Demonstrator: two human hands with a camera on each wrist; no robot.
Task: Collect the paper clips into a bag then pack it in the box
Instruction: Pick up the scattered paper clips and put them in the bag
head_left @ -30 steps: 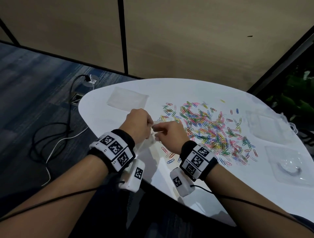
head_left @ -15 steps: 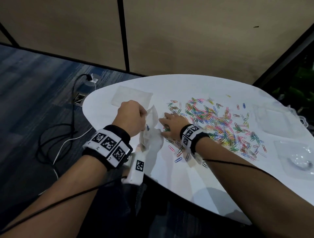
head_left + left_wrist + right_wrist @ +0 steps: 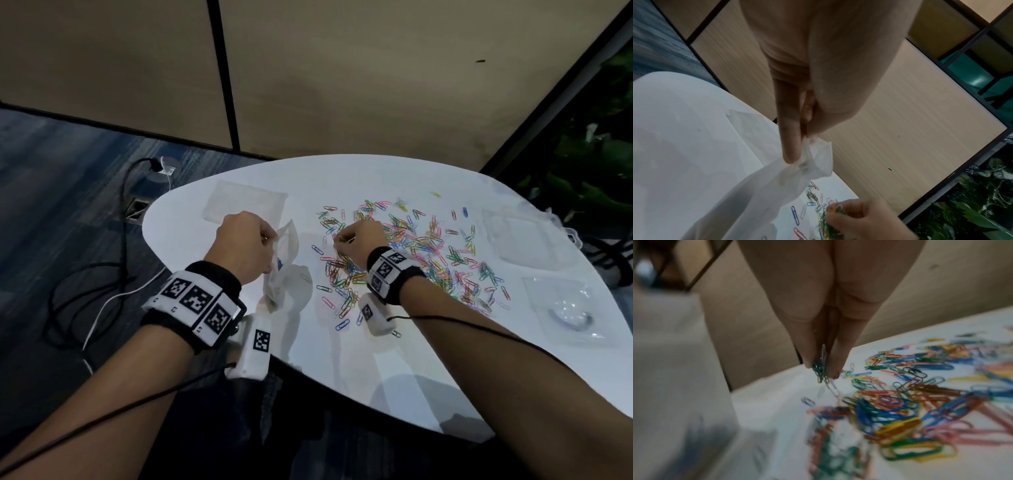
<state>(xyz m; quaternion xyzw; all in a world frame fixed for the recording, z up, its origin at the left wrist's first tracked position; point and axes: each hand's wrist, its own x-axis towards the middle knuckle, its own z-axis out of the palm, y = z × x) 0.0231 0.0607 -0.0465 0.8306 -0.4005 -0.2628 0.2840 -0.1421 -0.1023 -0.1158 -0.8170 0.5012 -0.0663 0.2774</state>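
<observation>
Paper clips (image 3: 428, 253) strewn over white table (image 3: 376, 359) beside tan wall panels (image 3: 376, 85); left hand (image 3: 245, 248) pinches bag (image 3: 284, 270); right hand (image 3: 359, 240) pinches clips.

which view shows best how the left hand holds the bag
The left wrist view: the left hand pinches the bag at its top edge between thumb and fingertip, close up. The head view shows only the back of that hand with the bag hanging beside it. In the right wrist view the bag is a pale blur.

office | beige partition panels (image 3: 376, 75) | blue carpet (image 3: 51, 192) | floor socket (image 3: 137, 209) | white table (image 3: 394, 359)
</observation>
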